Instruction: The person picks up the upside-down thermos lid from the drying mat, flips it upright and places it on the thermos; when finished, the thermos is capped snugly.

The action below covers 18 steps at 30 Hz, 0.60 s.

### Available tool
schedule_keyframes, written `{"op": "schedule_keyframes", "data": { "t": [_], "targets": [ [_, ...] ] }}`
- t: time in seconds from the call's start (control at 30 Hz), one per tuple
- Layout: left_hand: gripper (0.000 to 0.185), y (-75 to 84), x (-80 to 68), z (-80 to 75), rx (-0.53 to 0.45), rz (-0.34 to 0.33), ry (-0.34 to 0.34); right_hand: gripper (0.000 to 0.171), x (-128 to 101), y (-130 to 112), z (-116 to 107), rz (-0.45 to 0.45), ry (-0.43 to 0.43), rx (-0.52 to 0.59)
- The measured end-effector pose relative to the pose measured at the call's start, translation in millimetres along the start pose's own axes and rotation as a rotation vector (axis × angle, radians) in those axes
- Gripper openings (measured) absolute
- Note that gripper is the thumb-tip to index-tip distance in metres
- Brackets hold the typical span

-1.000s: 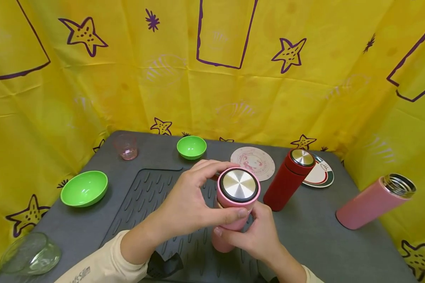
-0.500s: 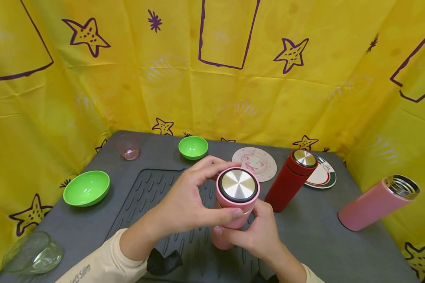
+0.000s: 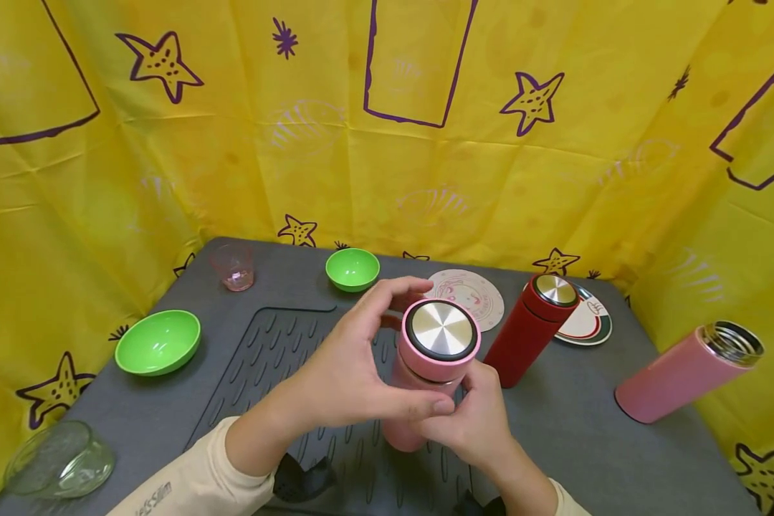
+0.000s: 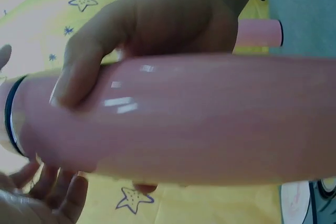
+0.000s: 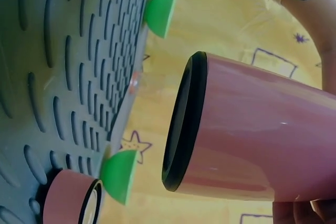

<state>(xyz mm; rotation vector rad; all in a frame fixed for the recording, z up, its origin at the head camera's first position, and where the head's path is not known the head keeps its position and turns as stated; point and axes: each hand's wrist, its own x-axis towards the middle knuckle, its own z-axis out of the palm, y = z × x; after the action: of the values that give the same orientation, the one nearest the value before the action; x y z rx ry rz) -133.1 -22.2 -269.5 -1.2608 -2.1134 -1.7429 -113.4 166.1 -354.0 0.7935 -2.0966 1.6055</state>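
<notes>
The pink cylindrical insulated bottle (image 3: 419, 387) is held tilted above the dark grey ribbed drying mat (image 3: 277, 358), near the front centre of the grey worktop (image 3: 574, 430). Its pink cap with a brushed-metal top disc (image 3: 441, 331) points up toward the head camera.

The right hand (image 3: 471, 423) grips the bottle body from below, fingers and thumb curled round the barrel. In the left wrist view the same grip shows from the side, with the right hand's fingers (image 4: 79, 77) wrapped over the pink wall. In the right wrist view the black-rimmed base of the bottle (image 5: 184, 124) is clear of the mat.

The left hand (image 3: 355, 373) is at the cap. Its thumb lies against the side of the bottle just below the cap, while the other fingers arch over the far side of the cap, spread fairly wide. Whether those fingers touch the cap cannot be told.

Just right of the held bottle stands a red cylindrical flask with a metal-topped cap (image 3: 529, 330), upright, partly over a round plate with a red and green rim (image 3: 587, 322). A round white coaster with a pink print (image 3: 471, 294) lies behind the bottle. A second pink flask without a cap (image 3: 684, 373) lies on its side at the right edge. A small green bowl (image 3: 352, 269), a pink tumbler (image 3: 233, 266), a larger green bowl (image 3: 158, 342) and a clear glass bowl (image 3: 58, 462) stand to the left. A yellow curtain with purple stars (image 3: 232, 143) encloses the worktop.
</notes>
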Motion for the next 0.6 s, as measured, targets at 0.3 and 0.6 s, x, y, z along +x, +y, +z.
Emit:
{"op": "schedule_keyframes", "data": {
  "t": [0.3,0.6],
  "targets": [
    [0.063,-3.7,2.1,3.7,0.021,0.032,0.044,0.054,1.6,1.7,-0.5,0.023,-0.005,0.008],
    [0.081,-4.6,2.1,7.4,0.011,0.005,0.024,0.049,0.8,3.3,-2.3,-0.009,0.020,-0.013]
  ]
}}
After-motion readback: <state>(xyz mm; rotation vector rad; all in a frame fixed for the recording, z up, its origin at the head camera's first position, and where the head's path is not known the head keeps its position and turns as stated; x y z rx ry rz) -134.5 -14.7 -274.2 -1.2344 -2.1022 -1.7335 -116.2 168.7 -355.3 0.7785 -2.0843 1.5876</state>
